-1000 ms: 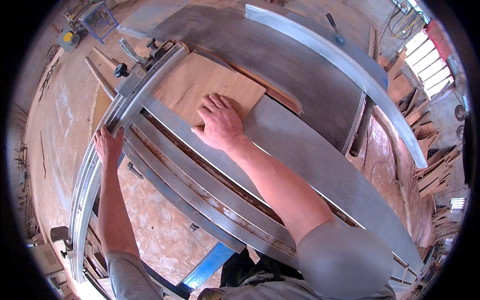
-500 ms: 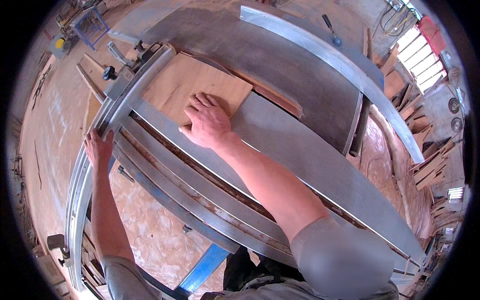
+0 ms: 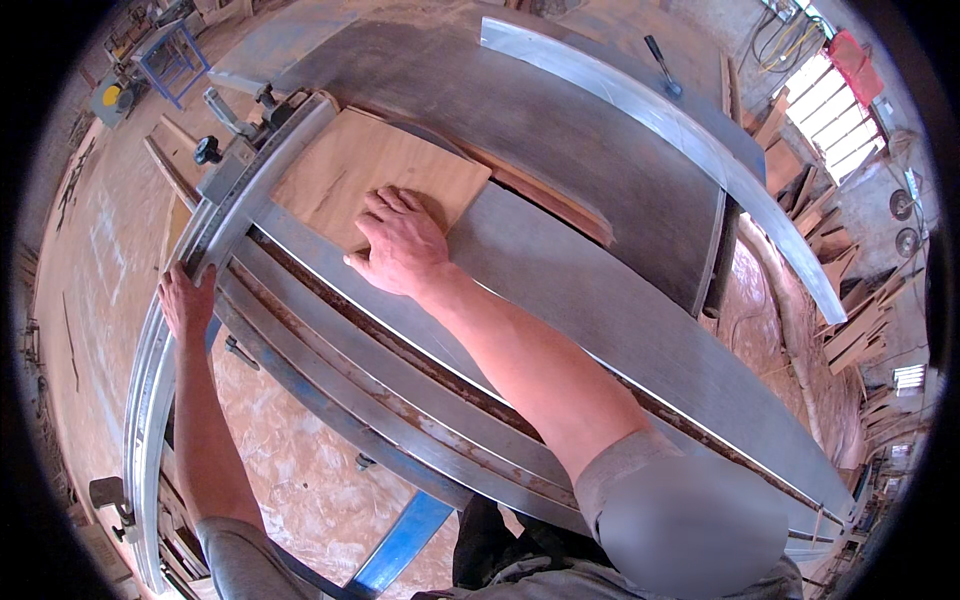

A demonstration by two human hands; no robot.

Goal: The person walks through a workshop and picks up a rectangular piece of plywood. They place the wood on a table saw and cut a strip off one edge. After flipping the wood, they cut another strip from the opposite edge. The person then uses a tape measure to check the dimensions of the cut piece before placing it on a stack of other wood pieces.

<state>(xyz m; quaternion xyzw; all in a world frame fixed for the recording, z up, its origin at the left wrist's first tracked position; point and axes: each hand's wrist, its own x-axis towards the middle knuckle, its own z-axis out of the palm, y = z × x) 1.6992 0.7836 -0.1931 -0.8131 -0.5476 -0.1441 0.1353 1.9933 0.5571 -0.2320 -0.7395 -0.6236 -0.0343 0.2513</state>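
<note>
A square, light-brown wooden board [image 3: 335, 165] lies flat on the grey metal sliding table [image 3: 560, 260] of a panel saw, its far-left edge along a metal crosscut fence [image 3: 262, 185]. My right hand [image 3: 403, 243] rests on the board's near right part, palm down with fingers spread. At the left, my left hand [image 3: 186, 303] is closed over the edge of the fence, thumb on the near side. The saw blade cannot be made out; a long reddish-brown wood strip [image 3: 545, 190] runs beside the board's right edge.
A long aluminium rip fence [image 3: 640, 105] curves across the far right of the dark table [image 3: 420, 70]. Black-knobbed clamps [image 3: 207, 150] sit on the crosscut fence. A black-handled lever [image 3: 662, 65] stands beyond. Wood offcuts [image 3: 860, 325] are piled at right; a blue leg [image 3: 405, 540] is below.
The board, the crosscut fence and both my hands have shifted slightly left and away along the saw. Each hand keeps its place on the board or the fence.
</note>
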